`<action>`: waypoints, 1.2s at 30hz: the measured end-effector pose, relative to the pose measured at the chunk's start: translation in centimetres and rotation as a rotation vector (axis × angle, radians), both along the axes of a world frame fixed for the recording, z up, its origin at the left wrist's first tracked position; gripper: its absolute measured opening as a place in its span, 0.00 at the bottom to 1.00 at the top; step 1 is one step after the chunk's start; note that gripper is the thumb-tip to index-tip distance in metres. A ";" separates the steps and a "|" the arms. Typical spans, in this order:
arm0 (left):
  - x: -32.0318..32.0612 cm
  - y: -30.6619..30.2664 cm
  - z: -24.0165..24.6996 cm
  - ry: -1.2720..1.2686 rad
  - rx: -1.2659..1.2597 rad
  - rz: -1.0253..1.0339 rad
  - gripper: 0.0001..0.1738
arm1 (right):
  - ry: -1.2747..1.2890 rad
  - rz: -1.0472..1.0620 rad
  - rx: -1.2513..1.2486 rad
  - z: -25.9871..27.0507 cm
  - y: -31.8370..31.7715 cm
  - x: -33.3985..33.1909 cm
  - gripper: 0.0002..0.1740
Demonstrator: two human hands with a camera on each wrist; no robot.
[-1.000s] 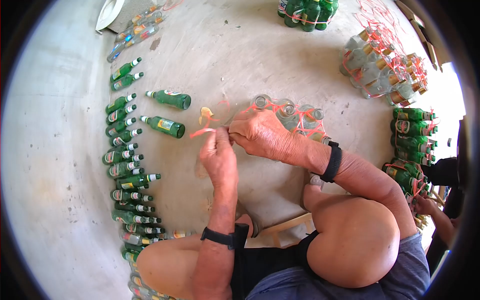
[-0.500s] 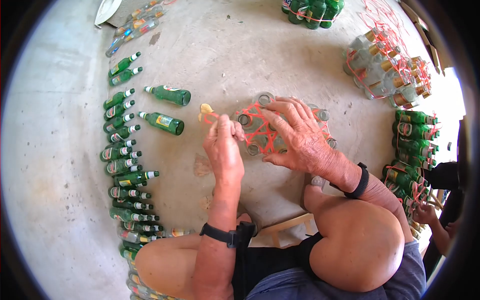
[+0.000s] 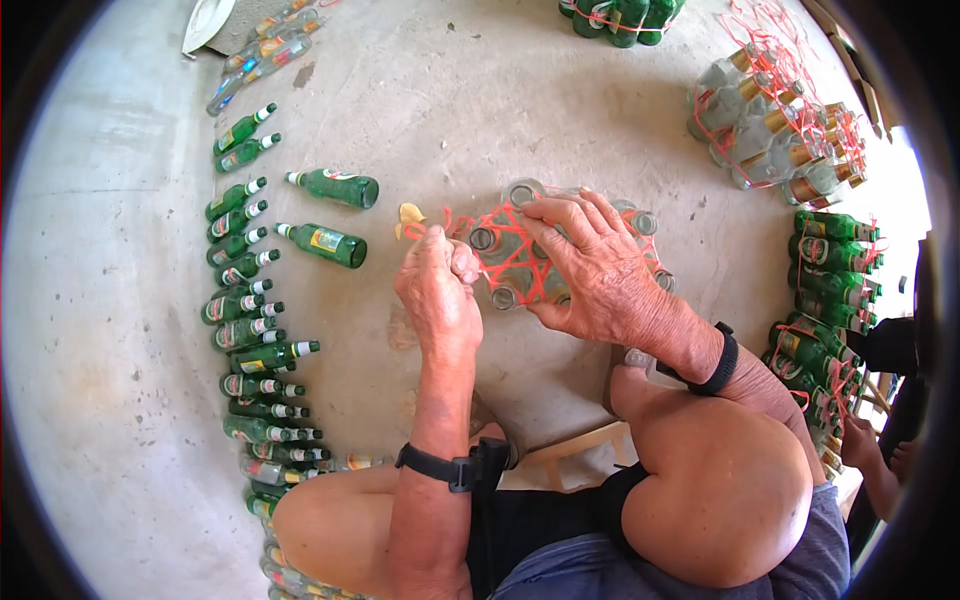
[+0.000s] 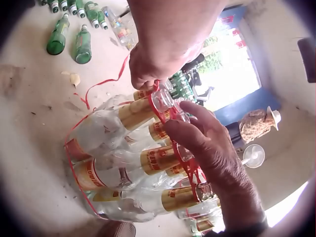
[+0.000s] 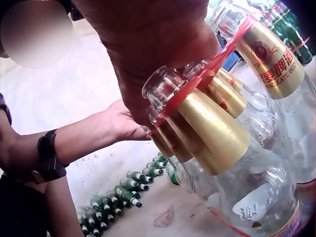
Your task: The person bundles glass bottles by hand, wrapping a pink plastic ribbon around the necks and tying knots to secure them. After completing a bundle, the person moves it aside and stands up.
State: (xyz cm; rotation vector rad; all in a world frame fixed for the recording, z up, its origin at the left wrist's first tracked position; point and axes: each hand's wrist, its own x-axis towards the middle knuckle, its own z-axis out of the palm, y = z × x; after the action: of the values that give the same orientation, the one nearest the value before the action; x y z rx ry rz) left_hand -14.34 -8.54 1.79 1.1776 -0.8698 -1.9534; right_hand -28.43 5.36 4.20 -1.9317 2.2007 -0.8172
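1. Here, red string (image 5: 200,78) is lacing clear, gold-necked bottles (image 4: 143,160), standing on the floor (image 3: 420,120), well inside its left edge.
2. Left hand (image 3: 438,295) is gripping string, fingers curled.
3. Right hand (image 3: 605,275) is resting widespread on bottle tops.

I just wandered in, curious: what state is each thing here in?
gold-collared beer bottles: upright, uncapped, tied together
red twine: laced across their tops
left hand: curled, gripping red twine
right hand: spread over their tops
two loose green bottles: lying down
wall-side green bottles: lying in a row
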 end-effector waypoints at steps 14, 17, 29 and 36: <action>0.2 -0.1 0.6 -0.051 0.015 0.016 0.19 | -0.018 0.010 -0.023 0.1 0.1 -0.1 0.43; 0.4 -0.1 0.5 -0.057 0.002 0.018 0.18 | -0.014 0.010 -0.036 0.0 0.1 0.0 0.42; 0.4 0.4 0.6 -0.071 -0.079 -0.038 0.19 | -0.029 0.035 0.003 0.7 0.7 -0.5 0.43; 0.4 0.6 0.5 -0.032 -0.101 -0.062 0.20 | -0.081 -0.155 0.038 1.5 5.2 -4.2 0.48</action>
State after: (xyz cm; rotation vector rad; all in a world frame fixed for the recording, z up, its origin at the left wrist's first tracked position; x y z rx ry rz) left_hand -13.95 -7.92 2.31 1.1376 -1.0212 -1.9207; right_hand -32.60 10.61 5.70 -1.6973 2.3220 -0.8518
